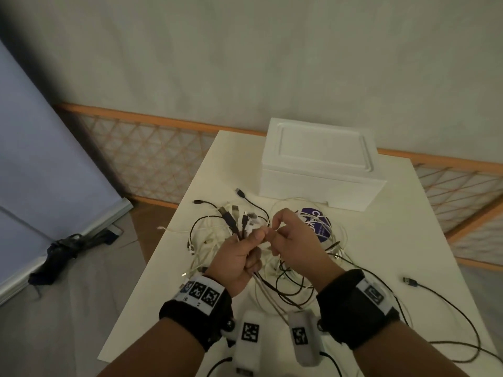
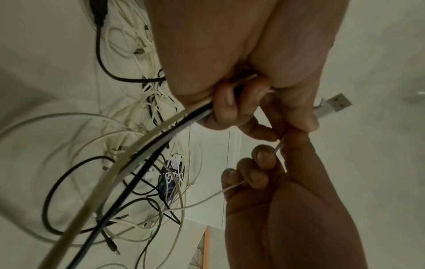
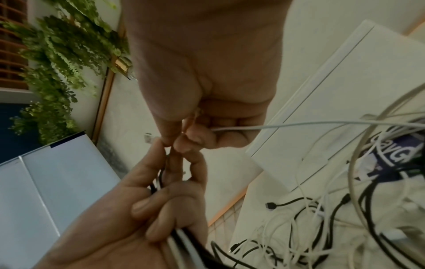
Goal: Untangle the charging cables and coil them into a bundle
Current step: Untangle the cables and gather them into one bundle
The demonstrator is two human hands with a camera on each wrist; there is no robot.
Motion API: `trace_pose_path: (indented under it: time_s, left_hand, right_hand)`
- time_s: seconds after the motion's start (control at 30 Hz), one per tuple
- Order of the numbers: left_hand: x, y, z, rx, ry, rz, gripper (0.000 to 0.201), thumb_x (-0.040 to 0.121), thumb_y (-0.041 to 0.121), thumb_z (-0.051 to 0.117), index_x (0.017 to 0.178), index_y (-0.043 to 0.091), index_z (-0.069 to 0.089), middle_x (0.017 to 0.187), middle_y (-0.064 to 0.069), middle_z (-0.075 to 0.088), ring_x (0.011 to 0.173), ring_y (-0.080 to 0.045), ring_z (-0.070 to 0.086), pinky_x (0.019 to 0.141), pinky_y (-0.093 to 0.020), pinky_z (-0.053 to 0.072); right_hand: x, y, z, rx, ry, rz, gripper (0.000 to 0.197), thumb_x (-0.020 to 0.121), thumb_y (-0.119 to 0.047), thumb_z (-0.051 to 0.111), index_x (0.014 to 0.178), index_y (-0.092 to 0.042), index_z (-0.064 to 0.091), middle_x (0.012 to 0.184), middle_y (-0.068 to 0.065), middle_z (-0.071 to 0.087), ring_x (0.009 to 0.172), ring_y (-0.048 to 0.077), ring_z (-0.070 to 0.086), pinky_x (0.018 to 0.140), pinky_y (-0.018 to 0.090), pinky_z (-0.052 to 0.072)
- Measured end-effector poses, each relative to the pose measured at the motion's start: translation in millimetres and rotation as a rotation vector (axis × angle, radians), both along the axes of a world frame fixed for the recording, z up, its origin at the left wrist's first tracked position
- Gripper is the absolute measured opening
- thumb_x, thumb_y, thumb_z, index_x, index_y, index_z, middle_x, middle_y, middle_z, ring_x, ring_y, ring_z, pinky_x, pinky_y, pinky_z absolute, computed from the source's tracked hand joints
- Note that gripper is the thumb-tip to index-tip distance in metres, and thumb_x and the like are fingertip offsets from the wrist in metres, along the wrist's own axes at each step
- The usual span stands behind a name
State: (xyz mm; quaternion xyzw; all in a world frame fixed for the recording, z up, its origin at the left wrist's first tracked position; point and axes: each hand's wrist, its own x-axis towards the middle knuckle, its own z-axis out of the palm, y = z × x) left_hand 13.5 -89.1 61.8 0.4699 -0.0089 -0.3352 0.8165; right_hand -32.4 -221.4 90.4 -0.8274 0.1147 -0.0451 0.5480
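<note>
A tangle of black and white charging cables (image 1: 288, 278) lies on the white table (image 1: 381, 262). My left hand (image 1: 239, 254) grips a bunch of cable ends (image 1: 234, 217), their plugs fanning upward out of the fist; the same bunch (image 2: 147, 145) trails from that fist in the left wrist view. My right hand (image 1: 288, 235) meets the left one fingertip to fingertip. It pinches a thin white cable (image 3: 287, 125) whose length runs off to the right into the tangle. The thin white cable (image 2: 207, 196) also shows below the right hand's curled fingers.
A white foam box (image 1: 318, 167) stands at the back of the table. A round purple sticker (image 1: 318, 224) lies under cables beside my right hand. One black cable (image 1: 446, 297) trails to the right front. The table's left edge (image 1: 152, 262) drops to the floor.
</note>
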Motion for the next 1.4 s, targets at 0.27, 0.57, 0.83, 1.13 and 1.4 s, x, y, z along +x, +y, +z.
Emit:
trace_pose_path:
  time_s: [0.27,0.57,0.83,1.13,1.4]
  left_hand:
    - [-2,1,-5,0.010,-0.010,0.011,0.025,0.084,0.033,0.056,0.088,0.010,0.064,0.070,0.000,0.059,0.035,-0.004,0.028,0.034,-0.017,0.025]
    - [40,57,-9,-0.200,0.117,0.481,0.027,0.099,0.034,0.043,0.079,0.019,0.053,0.067,0.003,0.066,0.075,-0.017,0.067,0.066,-0.029,0.057]
    - [25,58,-8,-0.131,0.006,0.313,0.019,0.085,0.015,0.058,0.070,0.020,0.046,0.053,0.008,0.036,0.042,-0.006,0.028,0.040,-0.019,0.031]
    - [19,-7,29,0.272,-0.333,-0.074,0.017,0.088,0.004,0.063,0.084,0.020,0.065,0.057,0.008,0.062,0.040,-0.006,0.043,0.042,-0.021,0.032]
    - [33,-29,40,0.200,-0.404,-0.101,0.024,0.070,0.045,0.071,0.078,0.022,0.072,0.065,-0.014,0.048,0.041,-0.012,0.027,0.043,-0.024,0.021]
  right_hand:
    - [-7,0,-12,-0.183,-0.037,0.000,0.023,0.090,-0.042,0.058,0.083,-0.021,0.052,0.049,-0.006,0.045,0.043,0.006,0.036,0.046,0.021,0.032]
    - [-34,-40,-46,-0.540,0.182,0.099,0.019,0.095,-0.031,0.053,0.095,-0.018,0.066,0.084,-0.007,0.065,0.081,0.011,0.059,0.076,0.025,0.044]
    - [-6,-25,-18,-0.556,0.096,0.005,0.019,0.095,-0.030,0.048,0.096,-0.021,0.066,0.089,-0.002,0.069,0.084,0.017,0.064,0.079,0.033,0.050]
    - [25,0,61,-0.514,-0.207,0.086,0.012,0.089,-0.018,0.061,0.089,-0.014,0.073,0.082,-0.005,0.063,0.080,0.007,0.058,0.069,0.014,0.039]
    - [3,-24,39,-0.210,-0.240,-0.262,0.035,0.077,-0.026,0.078,0.094,-0.039,0.050,0.082,-0.010,0.058,0.062,0.003,0.055,0.055,0.020,0.048]
